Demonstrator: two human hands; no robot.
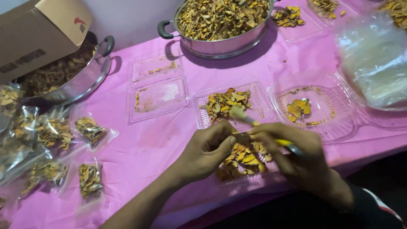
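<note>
On the pink table (pixel 144 152), right hand (pixel 296 154) grips a brush (pixel 254 123).

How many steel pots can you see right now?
2: one steel pot at top centre, full of dried slices; another at left, partly under a cardboard box.

Shiny steel pot (pixel 220 44), glossy plastic trays (pixel 159 99)

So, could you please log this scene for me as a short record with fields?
Surface: pink cloth
Left hand: pinching a small piece, over a tray of chips
Right hand: holding a brush
Trays: clear, one full, one nearly bare
Pots: two steel, far one heaped with chips
Bags: filled, at left
</note>
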